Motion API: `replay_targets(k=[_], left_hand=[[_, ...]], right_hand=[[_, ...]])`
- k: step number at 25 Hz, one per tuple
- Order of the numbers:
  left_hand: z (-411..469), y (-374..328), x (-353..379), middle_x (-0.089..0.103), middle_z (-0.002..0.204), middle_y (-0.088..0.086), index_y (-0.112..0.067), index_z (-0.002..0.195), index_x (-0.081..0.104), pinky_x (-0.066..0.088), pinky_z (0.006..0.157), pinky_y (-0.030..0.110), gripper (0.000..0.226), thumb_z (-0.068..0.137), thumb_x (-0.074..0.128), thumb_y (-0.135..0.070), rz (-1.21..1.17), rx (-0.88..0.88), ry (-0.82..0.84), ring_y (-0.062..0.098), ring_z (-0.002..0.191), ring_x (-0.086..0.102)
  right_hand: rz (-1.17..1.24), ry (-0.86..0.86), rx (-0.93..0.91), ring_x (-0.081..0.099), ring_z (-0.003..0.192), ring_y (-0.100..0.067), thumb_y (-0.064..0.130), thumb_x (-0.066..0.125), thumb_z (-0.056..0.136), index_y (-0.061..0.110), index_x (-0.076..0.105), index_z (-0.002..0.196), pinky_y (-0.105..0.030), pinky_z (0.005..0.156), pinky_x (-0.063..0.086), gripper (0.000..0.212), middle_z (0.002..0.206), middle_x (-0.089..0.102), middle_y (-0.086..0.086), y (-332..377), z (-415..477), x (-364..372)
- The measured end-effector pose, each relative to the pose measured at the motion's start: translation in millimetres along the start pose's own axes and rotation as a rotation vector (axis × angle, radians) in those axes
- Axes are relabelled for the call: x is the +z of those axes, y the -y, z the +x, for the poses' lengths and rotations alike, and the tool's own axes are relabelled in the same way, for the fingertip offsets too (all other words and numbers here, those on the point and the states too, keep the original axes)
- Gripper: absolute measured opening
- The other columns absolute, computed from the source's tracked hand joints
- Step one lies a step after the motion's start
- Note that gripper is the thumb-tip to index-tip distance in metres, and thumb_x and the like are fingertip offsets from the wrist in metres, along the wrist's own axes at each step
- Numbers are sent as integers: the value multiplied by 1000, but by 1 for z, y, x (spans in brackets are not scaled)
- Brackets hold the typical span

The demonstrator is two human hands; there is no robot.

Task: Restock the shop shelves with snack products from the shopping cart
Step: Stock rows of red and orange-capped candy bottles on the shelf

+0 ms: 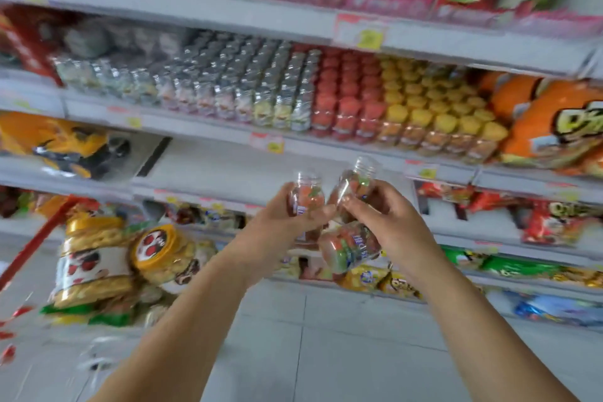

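Observation:
My left hand point(280, 225) grips a small clear jar of red candy point(306, 194), held roughly upright. My right hand point(385, 222) grips two more such jars: one tilted jar point(355, 183) at its fingertips and a second jar point(347, 250) lying sideways under the palm. Both hands are held together in front of a bare white stretch of shelf point(228, 166). The red shopping cart point(42, 232) at lower left holds large biscuit jars with gold lids point(98, 258). The whole view is motion-blurred.
The shelf above carries rows of silver-wrapped packs point(228, 88), red-lidded jars point(346, 98) and yellow-lidded jars point(434, 114), with orange snack bags point(554, 121) at right. Lower shelves hold red, green and yellow bags. Grey floor tiles lie below.

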State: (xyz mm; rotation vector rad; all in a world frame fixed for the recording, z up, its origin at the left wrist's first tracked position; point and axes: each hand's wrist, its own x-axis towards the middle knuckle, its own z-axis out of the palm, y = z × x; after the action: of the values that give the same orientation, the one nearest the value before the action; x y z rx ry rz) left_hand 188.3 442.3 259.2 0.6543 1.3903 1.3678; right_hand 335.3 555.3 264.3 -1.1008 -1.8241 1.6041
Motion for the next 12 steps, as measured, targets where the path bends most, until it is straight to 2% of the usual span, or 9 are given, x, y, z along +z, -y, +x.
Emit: replay_targets(k=[4,7,9,10,12], left_hand=[[64,-41,40,66,103,16,-14,108,59,61,82,39,47,66,77,-24,51,95,45,40,102,66],[119,-73,62,69,93,8,-19,99,68,55,72,24,22,78,74,-22,183,206,145,24,87,62],[158,-88,80,72,86,2,-17,97,69,54,64,20,14,83,73,-18,245,277,181,18,78,64],[179,-93,86,74,85,3,-14,97,69,56,66,22,16,82,73,-19,271,310,186,16,76,67],[219,-102,100,75,94,6,-9,104,69,60,80,32,25,82,75,-19,317,356,177,18,84,72]], right_hand=[[52,-218,-44,69,72,1,34,71,85,28,65,101,-18,57,50,18,89,72,16,14,22,-72],[36,-393,-54,69,81,-7,49,71,80,33,66,107,-30,67,51,32,89,71,17,16,47,-109],[52,-472,-64,69,78,-13,51,71,79,34,65,107,-33,63,51,33,83,69,19,12,64,-124],[68,-503,-65,70,75,-15,50,71,78,33,65,106,-33,58,50,33,81,69,18,8,71,-130],[97,-550,-64,69,63,-13,51,71,76,30,67,103,-30,49,48,34,78,71,14,-7,83,-139]])
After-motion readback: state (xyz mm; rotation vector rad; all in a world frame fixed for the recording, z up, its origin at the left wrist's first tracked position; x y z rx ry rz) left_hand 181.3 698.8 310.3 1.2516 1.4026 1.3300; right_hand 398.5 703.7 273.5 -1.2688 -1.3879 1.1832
